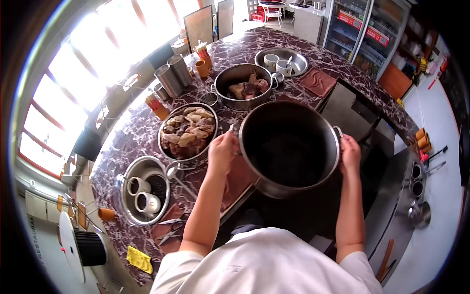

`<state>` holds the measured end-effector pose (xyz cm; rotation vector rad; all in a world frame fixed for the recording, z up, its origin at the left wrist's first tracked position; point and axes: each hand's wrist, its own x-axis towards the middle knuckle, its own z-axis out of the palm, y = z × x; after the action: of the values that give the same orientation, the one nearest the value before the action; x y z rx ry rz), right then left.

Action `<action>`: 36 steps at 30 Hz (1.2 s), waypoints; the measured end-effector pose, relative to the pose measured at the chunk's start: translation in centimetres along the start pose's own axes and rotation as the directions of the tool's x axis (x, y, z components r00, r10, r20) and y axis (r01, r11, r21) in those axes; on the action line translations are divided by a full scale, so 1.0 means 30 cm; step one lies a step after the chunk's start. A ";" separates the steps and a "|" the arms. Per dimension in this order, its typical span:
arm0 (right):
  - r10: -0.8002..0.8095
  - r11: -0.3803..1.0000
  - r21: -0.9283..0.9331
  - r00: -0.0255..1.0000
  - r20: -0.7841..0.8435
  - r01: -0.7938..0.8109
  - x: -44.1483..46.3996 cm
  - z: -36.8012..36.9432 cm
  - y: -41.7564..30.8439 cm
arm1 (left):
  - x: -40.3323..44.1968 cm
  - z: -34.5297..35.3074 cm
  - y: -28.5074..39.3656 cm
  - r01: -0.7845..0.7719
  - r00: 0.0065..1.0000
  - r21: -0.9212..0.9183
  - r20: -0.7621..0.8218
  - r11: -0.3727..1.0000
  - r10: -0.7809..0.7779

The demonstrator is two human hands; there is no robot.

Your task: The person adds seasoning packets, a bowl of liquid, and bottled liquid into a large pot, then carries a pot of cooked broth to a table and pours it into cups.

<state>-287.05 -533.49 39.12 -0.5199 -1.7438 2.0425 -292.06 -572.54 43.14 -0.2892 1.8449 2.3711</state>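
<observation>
Both of my hands carry a large, deep metal pot point(289, 189) by its two side handles, in front of my body at the table's edge. My left hand point(223, 149) is wrapped round the left handle. On the other side, my right hand point(350, 153) grips the right handle. The pot's inside is dark, and I cannot make out what lies at its bottom. Just left of my left hand stands a metal pot heaped with meat pieces point(187, 132). Behind the carried pot is another metal pot point(235, 104) with a few chunks of meat in it.
A steel basin point(128, 210) with mugs stands at the left, near scissors point(172, 230) and a yellow cloth point(139, 259). A round tray point(299, 58) with cups sits at the back. Metal canisters point(169, 81) line the far left. A chair point(342, 105) stands beyond the pot.
</observation>
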 end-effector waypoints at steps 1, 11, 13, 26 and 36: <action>-0.018 0.999 -0.040 0.999 -0.048 0.016 0.082 -0.056 -0.019 | 0.088 0.077 -0.049 -0.032 0.999 0.007 0.040 0.999 0.031; -0.154 0.938 -0.323 0.986 -0.059 0.128 1.001 -0.373 -0.184 | 0.765 0.762 -0.295 0.119 0.951 -0.250 0.307 0.961 -0.038; -0.147 0.911 -0.394 0.989 -0.033 0.122 1.181 -0.357 -0.224 | 0.870 0.845 -0.269 0.198 0.948 -0.189 0.288 0.962 -0.139; -0.062 0.860 -0.450 0.924 0.377 0.241 2.490 0.109 -0.306 | 1.531 1.276 -0.211 0.205 0.977 -0.333 0.011 0.921 -0.213; -0.028 0.620 -0.551 0.717 0.696 0.558 3.163 0.645 -0.317 | 1.889 1.541 -0.212 0.183 0.926 -0.509 -0.199 0.841 -0.322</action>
<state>-377.19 -498.34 49.49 0.3629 -2.8436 1.2114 -349.37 -527.34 35.33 -0.9010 1.1543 2.6570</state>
